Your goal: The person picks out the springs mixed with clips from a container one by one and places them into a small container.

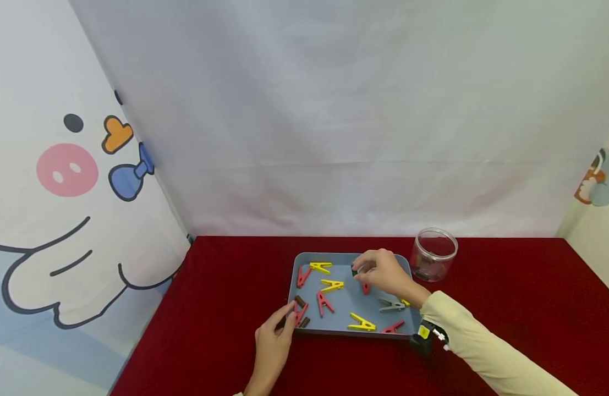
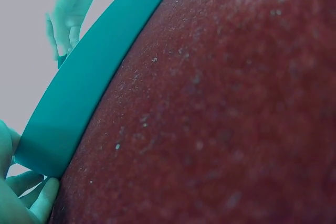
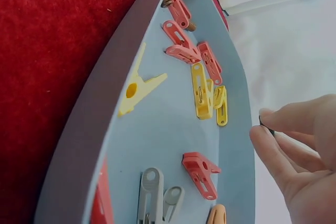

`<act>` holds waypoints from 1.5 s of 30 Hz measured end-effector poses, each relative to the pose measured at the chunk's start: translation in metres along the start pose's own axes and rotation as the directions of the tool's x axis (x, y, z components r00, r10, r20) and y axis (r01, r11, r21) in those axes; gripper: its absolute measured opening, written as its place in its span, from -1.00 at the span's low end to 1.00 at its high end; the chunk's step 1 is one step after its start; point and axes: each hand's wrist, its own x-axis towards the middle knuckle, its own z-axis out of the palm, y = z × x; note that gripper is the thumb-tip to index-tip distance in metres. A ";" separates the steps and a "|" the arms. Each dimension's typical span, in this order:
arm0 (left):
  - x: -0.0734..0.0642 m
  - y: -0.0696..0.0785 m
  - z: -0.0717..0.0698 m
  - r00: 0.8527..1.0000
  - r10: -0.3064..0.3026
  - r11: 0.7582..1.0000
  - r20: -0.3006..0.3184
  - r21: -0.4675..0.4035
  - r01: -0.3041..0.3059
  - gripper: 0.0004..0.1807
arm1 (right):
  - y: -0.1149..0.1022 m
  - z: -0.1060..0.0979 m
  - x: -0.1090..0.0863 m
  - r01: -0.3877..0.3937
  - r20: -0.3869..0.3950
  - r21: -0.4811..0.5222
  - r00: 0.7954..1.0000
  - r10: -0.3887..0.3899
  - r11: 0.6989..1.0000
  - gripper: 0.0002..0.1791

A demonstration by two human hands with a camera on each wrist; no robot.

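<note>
A blue-grey tray holds several red clothespins, yellow clothespins and a grey clothespin. At its front left corner, my left hand grips the tray wall, fingers bent round the outside in the left wrist view. Two brown ribbed pieces lie beside a red clothespin near that hand. Above the back right part of the tray, my right hand pinches a small dark piece between thumb and index finger; the fingertips hide most of it. A red clothespin lies below this hand.
A clear round jar with some dark pieces in it stands behind the tray's right back corner. The tray rests on a red cloth. Behind the table hangs a pale curtain, with a printed cartoon sheet to the left.
</note>
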 end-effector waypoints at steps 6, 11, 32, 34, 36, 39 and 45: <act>0.000 -0.002 0.001 1.000 -0.009 1.000 -0.009 0.006 0.009 -0.68 | 0.000 -0.005 -0.010 0.018 -0.036 -0.018 0.999 -0.018 1.000 -0.85; 0.000 -0.004 0.002 1.000 -0.026 1.000 0.000 -0.003 0.026 -0.67 | 0.003 -0.009 -0.014 0.012 -0.050 -0.019 0.999 -0.013 1.000 -0.84; -0.001 -0.003 0.005 1.000 -0.026 1.000 -0.007 -0.010 0.026 -0.66 | -0.004 -0.024 -0.029 0.006 -0.026 0.065 1.000 -0.004 0.998 -0.88; -0.001 -0.002 0.005 0.999 -0.037 0.999 -0.003 -0.009 0.037 -0.66 | -0.004 -0.026 -0.030 0.023 -0.026 0.067 0.999 -0.021 0.997 -0.88; -0.002 -0.002 0.005 0.998 -0.056 0.998 0.004 -0.010 0.056 -0.66 | -0.004 -0.028 -0.032 0.048 -0.028 0.066 0.999 -0.046 0.997 -0.87; -0.003 0.000 0.004 0.995 -0.095 0.995 0.010 -0.010 0.096 -0.67 | -0.005 -0.031 -0.034 0.088 -0.032 0.062 0.996 -0.086 0.994 -0.87; -0.003 0.002 0.003 0.994 -0.109 0.994 0.011 -0.018 0.110 -0.68 | -0.019 -0.043 -0.042 0.120 -0.046 0.052 0.992 -0.118 0.991 -0.86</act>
